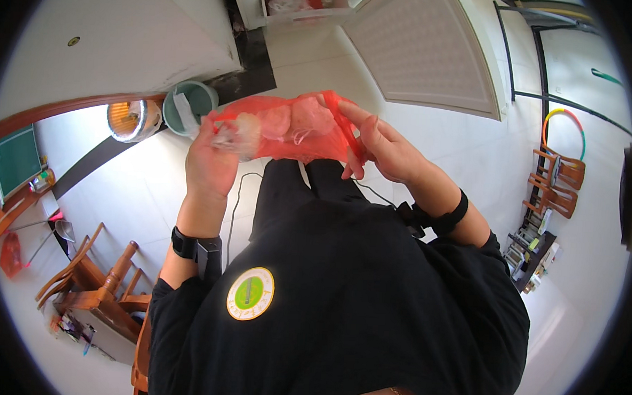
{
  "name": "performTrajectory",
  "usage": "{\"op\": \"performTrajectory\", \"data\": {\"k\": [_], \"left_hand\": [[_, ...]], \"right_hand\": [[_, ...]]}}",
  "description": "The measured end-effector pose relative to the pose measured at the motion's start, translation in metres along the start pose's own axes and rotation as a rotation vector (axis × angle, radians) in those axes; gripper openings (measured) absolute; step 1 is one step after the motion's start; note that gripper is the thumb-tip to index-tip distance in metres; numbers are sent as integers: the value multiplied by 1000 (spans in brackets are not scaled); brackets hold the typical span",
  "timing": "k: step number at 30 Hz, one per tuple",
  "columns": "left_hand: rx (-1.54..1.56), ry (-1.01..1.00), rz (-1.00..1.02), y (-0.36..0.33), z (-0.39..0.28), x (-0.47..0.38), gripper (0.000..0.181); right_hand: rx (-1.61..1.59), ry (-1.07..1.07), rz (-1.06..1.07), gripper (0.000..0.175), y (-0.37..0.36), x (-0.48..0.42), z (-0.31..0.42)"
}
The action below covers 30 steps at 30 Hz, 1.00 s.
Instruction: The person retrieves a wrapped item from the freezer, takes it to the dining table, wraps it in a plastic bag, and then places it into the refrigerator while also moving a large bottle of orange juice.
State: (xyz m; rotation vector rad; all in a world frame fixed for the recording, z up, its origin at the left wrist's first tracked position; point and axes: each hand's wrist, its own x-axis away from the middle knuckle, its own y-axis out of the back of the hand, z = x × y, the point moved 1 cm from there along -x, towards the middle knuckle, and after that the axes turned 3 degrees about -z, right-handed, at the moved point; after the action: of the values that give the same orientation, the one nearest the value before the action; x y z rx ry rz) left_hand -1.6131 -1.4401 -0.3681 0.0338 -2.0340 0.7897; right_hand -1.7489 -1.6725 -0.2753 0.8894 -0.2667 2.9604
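Note:
Between my hands, in front of my black trousers, is a thin red plastic bag with pale, rounded items showing through it. My left hand grips its left end, where a clear, crumpled plastic wrap lies against it; this spot is blurred. At the bag's right end, my right hand has the red edge looped around its fingers, with the thumb raised. What the items inside are, I cannot tell.
An open white door or lid stands ahead, beside an open drawer holding plastic bags. A grey-green bucket and a round lined bin are at the left. Wooden chairs stand at the lower left. A cable crosses the tiled floor.

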Motion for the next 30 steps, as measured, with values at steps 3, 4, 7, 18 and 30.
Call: {"op": "performTrajectory", "data": {"k": [3,4,7,18,30], "left_hand": [[25,232,234,-30,-1,27,38],[-8,256,228,-36,-3,35,44],[-34,297,246,-37,-5,41,53],[-202,343,367,-8,-14,53,46],[-190,427,441,-36,39,55,36]], "right_hand": [[-70,21,-11,71,2,3,0],[-79,25,-44,71,3,5,0],[-83,30,-75,71,8,12,2],[-24,50,-276,81,44,17,1],[375,80,62,50,-50,-37,-10]]}}
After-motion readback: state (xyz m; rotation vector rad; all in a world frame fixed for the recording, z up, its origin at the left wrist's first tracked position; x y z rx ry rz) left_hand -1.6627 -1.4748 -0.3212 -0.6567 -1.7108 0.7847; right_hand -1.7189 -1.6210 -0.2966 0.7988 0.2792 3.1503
